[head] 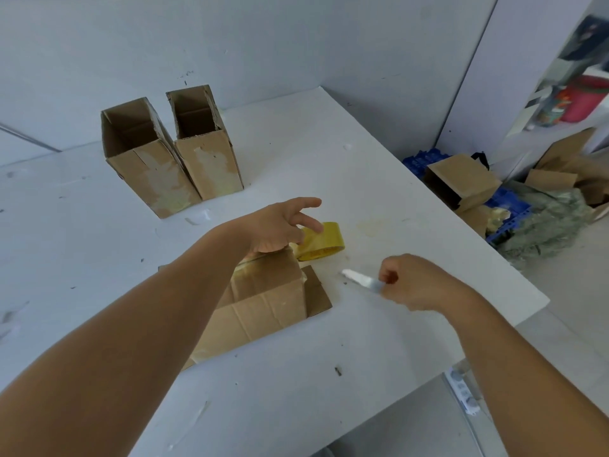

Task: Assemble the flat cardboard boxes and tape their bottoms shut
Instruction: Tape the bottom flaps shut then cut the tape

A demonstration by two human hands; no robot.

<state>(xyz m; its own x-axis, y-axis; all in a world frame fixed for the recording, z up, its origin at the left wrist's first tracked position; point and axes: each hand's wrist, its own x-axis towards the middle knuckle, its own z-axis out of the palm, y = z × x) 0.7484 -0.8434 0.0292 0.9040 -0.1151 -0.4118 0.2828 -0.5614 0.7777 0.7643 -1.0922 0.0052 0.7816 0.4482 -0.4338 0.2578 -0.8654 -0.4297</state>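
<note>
White table (362,179): two upright boxes (171,153), tape roll (324,242).

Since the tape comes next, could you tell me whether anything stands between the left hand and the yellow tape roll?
Nothing visible does. The left hand hovers open right over the tape roll, its fingers partly covering the roll's near side. The cardboard box lies nearer the person, below the wrist, not between them.

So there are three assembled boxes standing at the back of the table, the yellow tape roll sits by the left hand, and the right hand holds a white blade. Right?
Not quite. The head view shows two assembled boxes standing at the back of the table, not three. The rest holds: the yellow tape roll sits by the left hand, and the right hand holds a white blade.
</note>
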